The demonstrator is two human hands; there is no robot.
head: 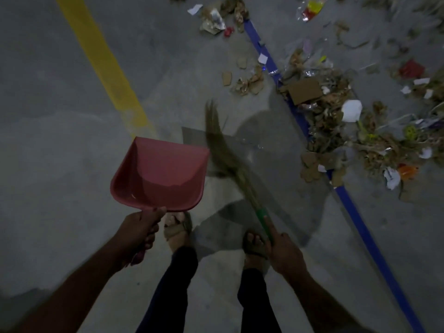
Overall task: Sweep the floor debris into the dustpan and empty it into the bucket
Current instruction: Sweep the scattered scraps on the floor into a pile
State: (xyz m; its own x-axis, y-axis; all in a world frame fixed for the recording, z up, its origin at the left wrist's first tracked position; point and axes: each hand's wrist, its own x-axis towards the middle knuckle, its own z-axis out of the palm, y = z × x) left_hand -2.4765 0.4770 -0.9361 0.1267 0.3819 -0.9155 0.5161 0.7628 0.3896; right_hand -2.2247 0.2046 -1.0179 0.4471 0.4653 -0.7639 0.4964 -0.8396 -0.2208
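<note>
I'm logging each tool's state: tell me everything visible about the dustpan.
The dustpan is pink-red, plastic-looking, with a broad flat scoop and raised side and back walls. It looks empty. The left hand grips its handle, the open mouth pointing away from the person, beside the broom. Whether it touches the floor is unclear.

One red dustpan point(158, 174) and one grass broom point(230, 162) are in view, with two hands, the left hand point(139, 234) and the right hand point(283, 251), and two sandalled feet. Two painted floor lines: one yellow line point(103, 66) left of the dustpan, one blue line point(312, 131) right of it. Beyond the blue line lies one large debris pile point(341, 121); its scraps are too many to count.
</note>
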